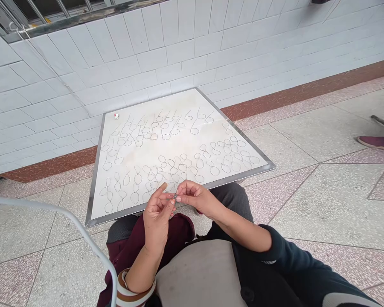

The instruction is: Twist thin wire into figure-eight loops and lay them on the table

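My left hand (157, 215) and my right hand (196, 198) meet just over the near edge of a low white table (141, 160). Thumb and fingers of both are pinched together on a thin dark wire (175, 196), most of it hidden by the fingertips. On the tabletop behind them lie many wires bent into figure-eights (135, 194), spread along the near side and the right. Farther back are several single wire loops with a straight tail (194, 129).
A small white and red item (116, 116) sits at the table's far left corner. A tiled wall (121, 64) rises behind. At left, a grey curved tube (67, 215) crosses in front. Another person's shoe (379, 143) shows at far right on the terrazzo floor (333, 200).
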A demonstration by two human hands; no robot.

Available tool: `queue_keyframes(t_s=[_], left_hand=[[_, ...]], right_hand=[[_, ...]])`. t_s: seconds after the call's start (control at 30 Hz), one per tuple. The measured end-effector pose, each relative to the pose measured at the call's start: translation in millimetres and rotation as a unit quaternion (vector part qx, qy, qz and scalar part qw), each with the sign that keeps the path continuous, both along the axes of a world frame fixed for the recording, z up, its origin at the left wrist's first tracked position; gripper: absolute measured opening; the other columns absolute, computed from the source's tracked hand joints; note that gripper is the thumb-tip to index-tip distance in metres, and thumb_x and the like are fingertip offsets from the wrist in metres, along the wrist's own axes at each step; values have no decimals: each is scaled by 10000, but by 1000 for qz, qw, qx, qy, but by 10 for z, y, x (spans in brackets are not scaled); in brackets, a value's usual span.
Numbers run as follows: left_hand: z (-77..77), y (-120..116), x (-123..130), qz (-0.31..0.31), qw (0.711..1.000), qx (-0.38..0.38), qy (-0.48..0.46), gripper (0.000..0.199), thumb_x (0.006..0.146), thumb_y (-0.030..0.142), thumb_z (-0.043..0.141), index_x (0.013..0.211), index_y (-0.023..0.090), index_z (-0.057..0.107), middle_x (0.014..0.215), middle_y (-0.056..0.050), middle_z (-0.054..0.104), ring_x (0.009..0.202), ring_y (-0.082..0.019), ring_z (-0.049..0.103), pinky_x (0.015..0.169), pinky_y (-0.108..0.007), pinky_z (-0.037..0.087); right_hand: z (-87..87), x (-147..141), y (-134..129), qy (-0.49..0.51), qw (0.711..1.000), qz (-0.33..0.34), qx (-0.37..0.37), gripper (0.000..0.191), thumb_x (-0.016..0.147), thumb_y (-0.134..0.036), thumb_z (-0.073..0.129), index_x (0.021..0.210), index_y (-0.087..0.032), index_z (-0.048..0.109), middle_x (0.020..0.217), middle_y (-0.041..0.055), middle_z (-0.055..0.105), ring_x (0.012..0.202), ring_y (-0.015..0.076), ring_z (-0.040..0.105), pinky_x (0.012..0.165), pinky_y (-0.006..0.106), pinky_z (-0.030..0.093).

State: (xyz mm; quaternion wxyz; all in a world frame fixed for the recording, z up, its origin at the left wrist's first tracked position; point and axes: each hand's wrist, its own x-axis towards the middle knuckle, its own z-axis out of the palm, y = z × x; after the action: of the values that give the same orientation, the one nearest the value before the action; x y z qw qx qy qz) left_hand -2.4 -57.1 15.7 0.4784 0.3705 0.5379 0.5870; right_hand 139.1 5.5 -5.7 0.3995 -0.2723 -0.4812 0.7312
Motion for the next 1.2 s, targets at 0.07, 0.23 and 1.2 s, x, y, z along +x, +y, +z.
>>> queue_keyframes(t_s=[0.07, 0.23, 1.2], left_hand=[[2, -3, 5, -3, 1000, 0, -6, 474, 770, 265, 724, 1231, 260, 612, 891, -12, 660, 649, -82, 530, 594, -198, 458], [21, -8, 15, -4, 1000, -11, -3, 478, 750, 270, 742, 1213, 244, 625, 869, -15, 667, 632, -89, 544, 568, -200, 463], [-58, 25, 4, 22, 999, -24, 28, 566, 770, 256, 705, 1306, 255, 524, 733, 47, 587, 561, -62, 485, 543, -179, 430]], right_hand=[[13, 7, -2, -6, 1000, 2, -5, 258, 716, -349, 779, 823, -191, 605, 723, -39, 593, 671, 96, 545, 674, 248, 429], [9, 16, 5, -11, 1000, 12, -17, 273, 707, -348, 787, 815, -187, 595, 704, -48, 571, 632, 82, 515, 636, 229, 408], [-97, -76, -49, -21, 999, 23, 14, 280, 736, -385, 749, 828, -209, 551, 766, -32, 544, 692, 112, 554, 680, 286, 469]])
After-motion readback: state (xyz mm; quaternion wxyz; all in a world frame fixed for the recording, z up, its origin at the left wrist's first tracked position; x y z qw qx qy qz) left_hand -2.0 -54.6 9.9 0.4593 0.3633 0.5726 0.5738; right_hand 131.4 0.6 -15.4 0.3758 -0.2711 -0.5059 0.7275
